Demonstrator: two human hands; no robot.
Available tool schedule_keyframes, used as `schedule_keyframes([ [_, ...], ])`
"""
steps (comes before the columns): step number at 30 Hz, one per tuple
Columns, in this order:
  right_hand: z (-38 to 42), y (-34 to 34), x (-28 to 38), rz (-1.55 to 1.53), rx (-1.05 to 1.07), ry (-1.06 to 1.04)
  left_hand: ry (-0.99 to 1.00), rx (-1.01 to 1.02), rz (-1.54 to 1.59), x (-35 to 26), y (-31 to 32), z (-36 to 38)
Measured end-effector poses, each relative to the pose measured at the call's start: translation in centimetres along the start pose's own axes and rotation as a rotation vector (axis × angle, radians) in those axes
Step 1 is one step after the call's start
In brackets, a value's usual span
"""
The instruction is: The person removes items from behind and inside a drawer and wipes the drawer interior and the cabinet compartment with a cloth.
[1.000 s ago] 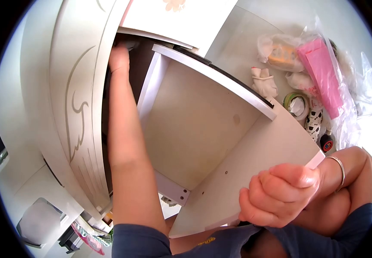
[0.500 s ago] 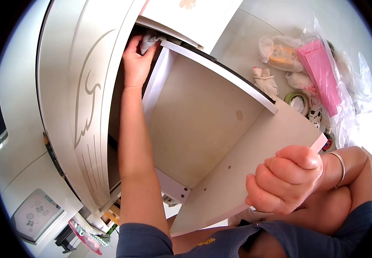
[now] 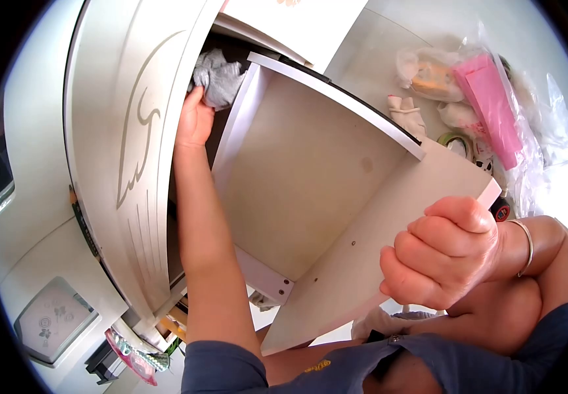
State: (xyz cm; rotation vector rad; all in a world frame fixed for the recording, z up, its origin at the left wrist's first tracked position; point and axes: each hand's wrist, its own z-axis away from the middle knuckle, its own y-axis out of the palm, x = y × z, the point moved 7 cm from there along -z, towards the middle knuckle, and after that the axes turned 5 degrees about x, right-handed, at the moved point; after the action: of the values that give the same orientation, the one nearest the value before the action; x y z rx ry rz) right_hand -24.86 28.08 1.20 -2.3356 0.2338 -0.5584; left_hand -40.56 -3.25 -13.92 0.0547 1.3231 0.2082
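Note:
My left hand (image 3: 196, 123) reaches into the dark gap beside the pulled-out drawer (image 3: 235, 131), its fingers closed on a crumpled grey cloth (image 3: 219, 80). Part of the cloth bulges above the fingertips, near the drawer's back corner. The drawer's beige bottom (image 3: 310, 171) shows a small brownish stain. My right hand (image 3: 438, 253) is a closed fist over the edge of the drawer front (image 3: 376, 246); whatever its fingers may hold is hidden. A bracelet (image 3: 528, 248) circles the right wrist.
A white cabinet panel with a grey line pattern (image 3: 123, 151) stands close on the left. On the floor at right lie a pink package (image 3: 491, 108), clear plastic bags (image 3: 550, 125), a cream cloth item (image 3: 405, 117) and a tape roll (image 3: 455, 144). A lidded bin (image 3: 56, 322) stands lower left.
The grey cloth has come further out of the dark gap and now shows much more. My left hand has drawn back slightly toward me; the right fist stays closed.

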Motion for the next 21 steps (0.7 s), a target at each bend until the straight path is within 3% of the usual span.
schedule_keyframes([
  [6,-0.1,0.0,-0.1,0.029,-0.006,0.013,-0.042,0.136,0.112,1.1,-1.9,0.2],
  [8,-0.1,-0.1,0.0,0.035,-0.007,0.013,-0.109,0.084,-0.265,2.1,-3.5,-0.5],
  [9,0.0,0.0,0.0,0.032,0.006,0.017,-0.223,-0.055,-0.666,2.5,-4.9,-0.6],
  [11,0.0,0.1,-0.1,0.03,0.021,0.021,-0.093,-0.091,-1.267,2.1,-5.9,-0.7],
  [14,-0.2,0.0,-0.1,0.042,0.004,-0.001,0.059,0.057,-1.195,1.7,-3.2,0.4],
  [17,-0.1,0.2,0.0,0.042,0.01,0.008,0.165,0.085,-1.43,2.4,-1.9,-0.7],
  [21,-0.1,0.2,-0.1,0.055,-0.017,0.028,0.163,0.068,-1.744,4.0,-3.4,-5.9],
])
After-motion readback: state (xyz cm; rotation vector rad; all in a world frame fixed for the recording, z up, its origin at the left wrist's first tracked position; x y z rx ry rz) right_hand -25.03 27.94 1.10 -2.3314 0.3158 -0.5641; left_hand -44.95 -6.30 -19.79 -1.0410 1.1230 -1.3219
